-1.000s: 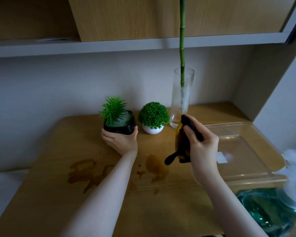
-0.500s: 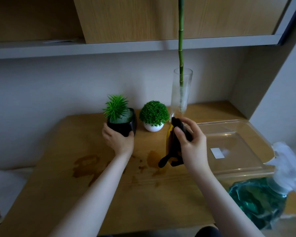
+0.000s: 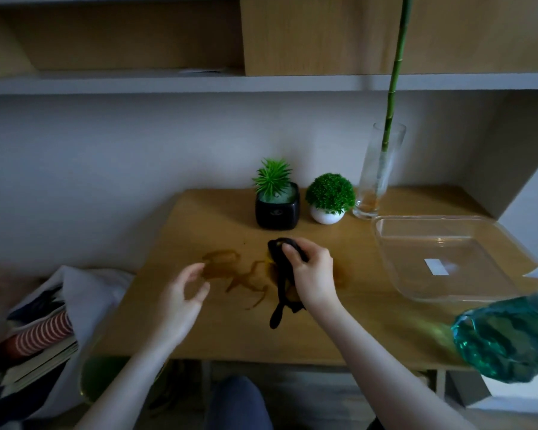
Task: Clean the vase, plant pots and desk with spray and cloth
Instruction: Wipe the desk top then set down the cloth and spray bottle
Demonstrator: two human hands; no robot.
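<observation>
The wooden desk [image 3: 230, 330] shows brown spill marks near its middle, where my right hand [image 3: 312, 274] has its fingers [image 3: 291, 251] clamped on the dark cloth [image 3: 281, 287], limp and light, best bunched in the fist, I judge, while my left hand [image 3: 180, 297] hovers, fingers apart.

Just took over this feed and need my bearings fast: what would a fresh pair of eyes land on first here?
The brown spill spread over the middle of the wooden desk, with the right hand pressing a dark cloth at its right edge and the left hand open and empty nearby. Next, the blue-green spray bottle close at the desk's front right corner, beside a clear tray.
</observation>
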